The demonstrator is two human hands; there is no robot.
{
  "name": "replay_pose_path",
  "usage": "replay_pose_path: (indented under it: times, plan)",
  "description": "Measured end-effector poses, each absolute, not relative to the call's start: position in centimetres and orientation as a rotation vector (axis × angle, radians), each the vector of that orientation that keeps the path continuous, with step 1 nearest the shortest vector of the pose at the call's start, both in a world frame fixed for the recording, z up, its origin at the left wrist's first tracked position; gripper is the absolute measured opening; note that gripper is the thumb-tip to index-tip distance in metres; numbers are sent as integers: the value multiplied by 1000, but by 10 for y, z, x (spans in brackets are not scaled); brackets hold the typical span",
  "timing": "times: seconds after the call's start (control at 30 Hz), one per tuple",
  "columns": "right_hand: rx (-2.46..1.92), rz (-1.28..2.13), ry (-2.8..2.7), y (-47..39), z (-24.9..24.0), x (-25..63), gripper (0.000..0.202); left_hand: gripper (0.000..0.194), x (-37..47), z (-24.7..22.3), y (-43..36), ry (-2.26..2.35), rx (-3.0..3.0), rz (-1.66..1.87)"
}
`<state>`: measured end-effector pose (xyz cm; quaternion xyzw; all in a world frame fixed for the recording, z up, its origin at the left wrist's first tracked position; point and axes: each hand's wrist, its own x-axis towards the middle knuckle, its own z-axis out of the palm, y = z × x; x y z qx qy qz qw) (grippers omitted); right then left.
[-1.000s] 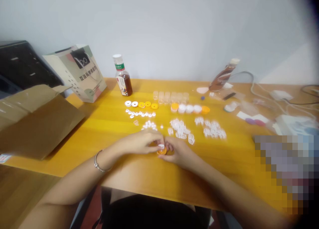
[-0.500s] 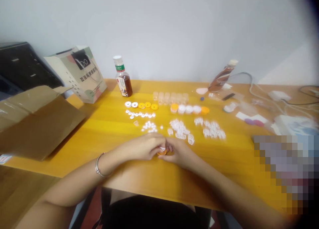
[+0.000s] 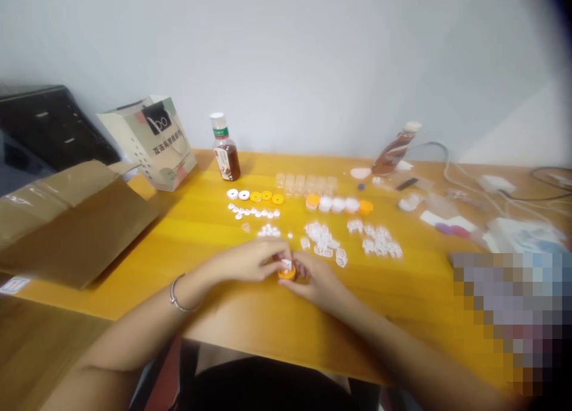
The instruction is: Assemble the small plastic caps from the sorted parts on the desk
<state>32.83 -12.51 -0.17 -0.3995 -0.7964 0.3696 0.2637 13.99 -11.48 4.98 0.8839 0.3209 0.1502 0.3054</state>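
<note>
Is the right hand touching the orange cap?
Touching: the head view shows the right hand holding the orange cap at its near and right sides.

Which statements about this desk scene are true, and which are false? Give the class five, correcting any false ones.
1. The left hand and right hand meet around a small round orange plastic piece. True.
2. A silver metal bangle circles the left arm. True.
3. The large cardboard box is on the right. False: the brown box is on the left.
4. All five flat round discs nearest the bottle are white. False: three yellow discs are there.
5. A white-capped bottle holds dark red liquid. True.
</note>
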Motion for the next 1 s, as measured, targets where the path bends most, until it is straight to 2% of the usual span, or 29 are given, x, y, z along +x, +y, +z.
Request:
replay_pose_path:
  times: [0.23, 0.37, 0.53, 0.6, 0.73, 0.87, 0.97, 1.0]
  plan:
    - [-972, 1526, -1699, -125, -4, 322, 31, 27, 121, 66, -68, 922, 2168, 450]
    - [-984, 1638, -1541, -122, -4, 321, 36, 25, 118, 61, 4, 1452, 2186, 756]
    - [-1008, 1698, -1446, -119, -2, 323, 39, 40, 136, 36, 68, 1487, 2205, 812]
    - [-1011, 1715, -1423, -118, -1, 323, 40, 39, 141, 28, 79, 1468, 2195, 806]
    - [-1015, 1744, -1391, -115, -4, 324, 43, 28, 141, 26, 87, 1461, 2153, 866]
    - [-1015, 1745, -1368, -113, -3, 326, 44, 29, 134, 42, 65, 1454, 2103, 1028]
    - [-1016, 1659, -1377, -116, 4, 326, 34, 30, 132, 57, 20, 1293, 2075, 1045]
    - [-1012, 1629, -1386, -117, 7, 326, 30, 31, 132, 62, 2, 1100, 2019, 1014]
